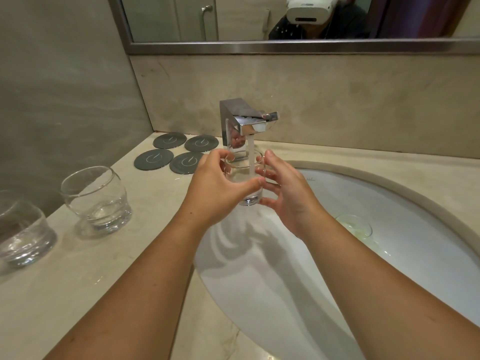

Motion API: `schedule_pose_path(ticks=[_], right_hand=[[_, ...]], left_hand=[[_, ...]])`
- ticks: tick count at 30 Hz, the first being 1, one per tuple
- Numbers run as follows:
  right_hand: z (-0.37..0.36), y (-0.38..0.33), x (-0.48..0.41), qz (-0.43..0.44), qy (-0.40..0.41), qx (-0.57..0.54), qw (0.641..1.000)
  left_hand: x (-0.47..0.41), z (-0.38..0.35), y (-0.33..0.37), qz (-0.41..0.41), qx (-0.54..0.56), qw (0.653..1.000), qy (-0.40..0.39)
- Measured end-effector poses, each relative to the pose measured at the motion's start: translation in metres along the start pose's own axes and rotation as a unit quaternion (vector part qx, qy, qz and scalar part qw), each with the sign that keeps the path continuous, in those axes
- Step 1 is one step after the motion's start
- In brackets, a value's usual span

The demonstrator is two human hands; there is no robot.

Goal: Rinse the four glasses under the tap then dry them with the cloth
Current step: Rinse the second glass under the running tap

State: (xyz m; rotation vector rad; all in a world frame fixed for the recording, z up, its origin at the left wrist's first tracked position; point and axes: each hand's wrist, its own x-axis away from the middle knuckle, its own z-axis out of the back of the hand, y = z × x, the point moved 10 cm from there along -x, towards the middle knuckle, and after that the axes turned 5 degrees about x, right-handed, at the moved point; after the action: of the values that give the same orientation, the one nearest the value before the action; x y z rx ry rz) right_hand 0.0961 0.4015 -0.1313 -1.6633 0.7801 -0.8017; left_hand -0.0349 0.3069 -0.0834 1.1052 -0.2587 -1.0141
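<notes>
Left hand [223,183] grips a clear tumbler [248,197] from its left side, thumb laid across the near wall; right hand [288,196] cups the opposite wall, fingers spread and lightly bent, thumb at the rim. Tumbler upright, thin wall on a thick solid base, held over the white oval basin [298,294], directly under the spout of the square chrome tap [240,126]. Frothy white water stream [251,157] falls into its mouth. Second glass [96,198] stands on the beige veined stone surface [130,268], well left of the basin: bulbous, slanted rim, heavy base. Third glass [23,229], same form, at the left frame edge, partly cut off. Fourth glass [354,226] in the basin right of the hands, greenish tint; upright or lying, cannot tell. Four round matte dark-grey coasters [170,140], pale emblem on each, in a two-by-two block just left of the tap base. Brushed-metal mirror frame [233,46] above the stone backsplash
</notes>
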Motion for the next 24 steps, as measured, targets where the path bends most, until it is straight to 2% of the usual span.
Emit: schedule_pose_path(ticks=[6,13,18,20,24], right_hand=[[-0.013,0.004,0.003,-0.010,-0.043,-0.014,0.999],[-0.001,0.004,0.003,-0.027,0.006,0.015,1.000],[0.003,0.005,0.006,-0.034,0.010,0.057,0.998],[0.004,0.009,0.006,-0.056,0.003,0.055,0.997],[0.000,0.033,0.010,-0.160,-0.030,0.032,0.986]], left_hand=[[0.000,-0.002,0.002,0.002,-0.029,1.000,0.001],[0.002,-0.009,0.002,0.011,-0.022,0.999,-0.037],[0.003,-0.011,-0.004,0.047,-0.010,0.998,-0.044],[0.003,-0.013,-0.007,0.064,0.017,0.997,-0.049],[0.004,-0.011,-0.012,0.095,0.081,0.991,-0.049]])
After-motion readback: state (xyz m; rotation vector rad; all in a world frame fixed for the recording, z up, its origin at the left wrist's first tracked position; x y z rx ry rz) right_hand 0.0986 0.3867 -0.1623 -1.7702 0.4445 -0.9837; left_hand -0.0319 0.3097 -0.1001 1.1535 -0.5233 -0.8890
